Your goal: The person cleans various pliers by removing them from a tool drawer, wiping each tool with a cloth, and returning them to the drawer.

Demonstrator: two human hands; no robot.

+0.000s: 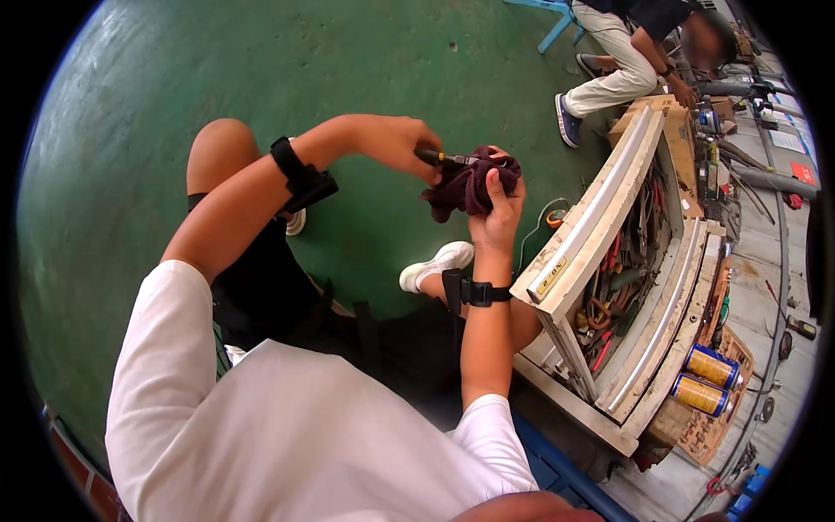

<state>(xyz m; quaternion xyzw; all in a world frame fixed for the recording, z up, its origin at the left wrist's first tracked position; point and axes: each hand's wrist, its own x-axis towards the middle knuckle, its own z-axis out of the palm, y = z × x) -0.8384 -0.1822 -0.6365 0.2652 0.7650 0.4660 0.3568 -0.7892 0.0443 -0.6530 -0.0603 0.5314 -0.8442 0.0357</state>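
My left hand [404, 146] is closed round the black and yellow handle of a small hand tool [445, 158]. The tool's metal end points right and rests against a bunched dark maroon cloth [470, 187]; the exact kind of tool is hard to make out. My right hand [500, 209] grips that cloth from the right side, its thumb pressed on the front and its fingers partly hidden behind the folds. Both hands are close together above the green floor, in front of my bent legs.
Right of my right arm stands a whitish metal frame box [600, 204] holding many tools. Two blue and yellow cans [700, 394] lie beyond it on a cluttered bench. Another person [622, 52] bends over at the upper right, near a blue stool [557, 26].
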